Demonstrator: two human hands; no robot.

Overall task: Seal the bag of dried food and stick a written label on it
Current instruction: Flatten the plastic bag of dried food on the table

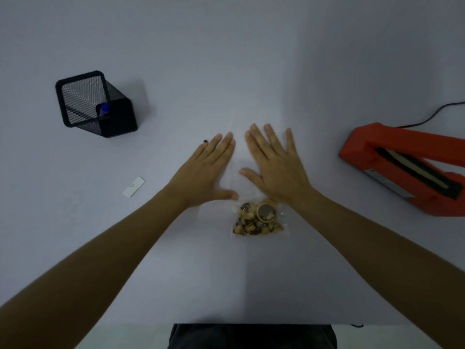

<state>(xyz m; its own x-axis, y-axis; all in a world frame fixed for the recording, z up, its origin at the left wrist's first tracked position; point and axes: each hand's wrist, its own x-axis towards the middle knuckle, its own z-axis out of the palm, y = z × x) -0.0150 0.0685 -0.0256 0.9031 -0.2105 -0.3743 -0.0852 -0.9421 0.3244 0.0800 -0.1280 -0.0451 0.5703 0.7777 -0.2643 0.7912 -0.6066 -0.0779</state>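
Two hands flat at frame centre, fingers straight: left hand [208, 170], right hand [274, 165] pressing empty top of clear bag [258, 219] on tabletop [226, 59]. Smooth air outward before sealing; sealer [402, 170] right, label [133, 186] left.

Clear bag [259, 222] of dried food, flat on table (white label [133, 186] far left)
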